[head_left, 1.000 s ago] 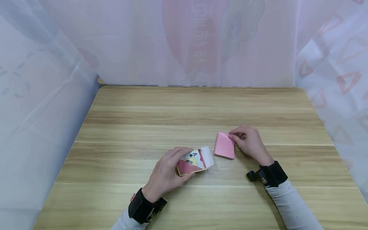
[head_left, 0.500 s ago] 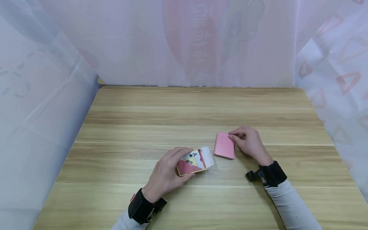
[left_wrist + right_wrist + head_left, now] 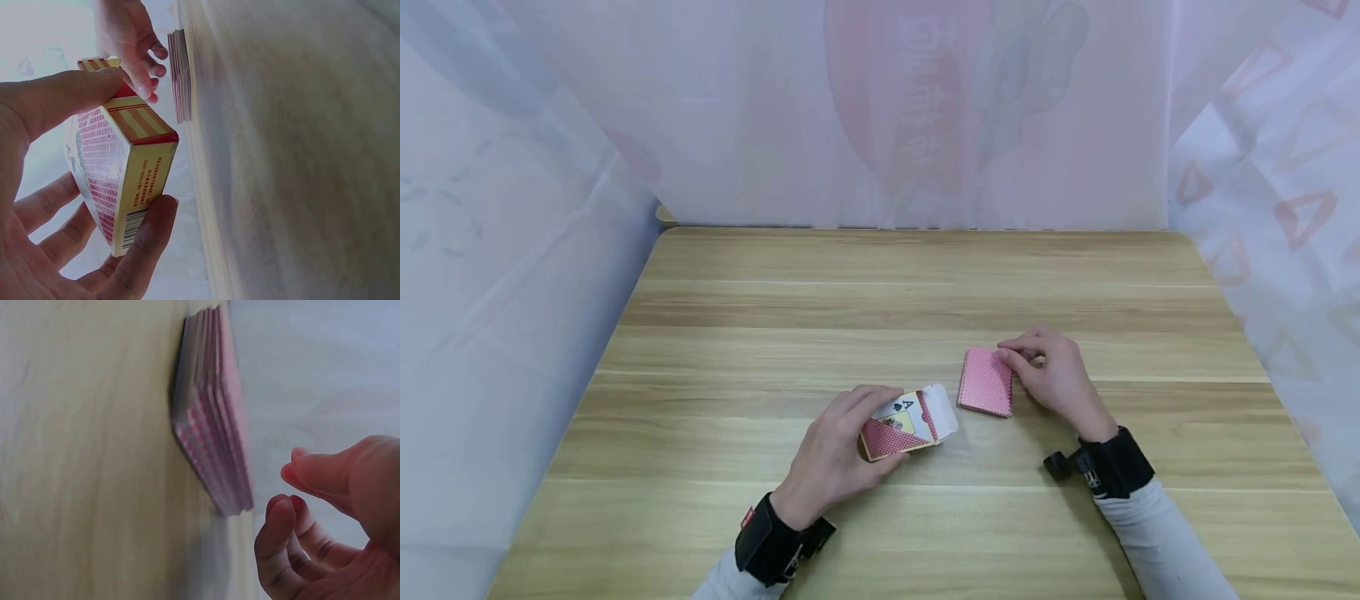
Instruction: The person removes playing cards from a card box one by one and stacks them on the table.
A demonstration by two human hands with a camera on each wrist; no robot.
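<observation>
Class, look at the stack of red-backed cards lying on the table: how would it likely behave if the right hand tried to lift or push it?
The stack of cards is loose and unbanded, its edges slightly uneven in the right wrist view, so a push would probably fan it. Lying flat on the table, it seems hard to get under. It looks light.

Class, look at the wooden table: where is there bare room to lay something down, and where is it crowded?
Bare wood fills the table between the curtain and both hands, plus strips to the left of the left hand and right of the right hand. It is crowded at the near centre, where the card box and the card stack lie close together.
</observation>
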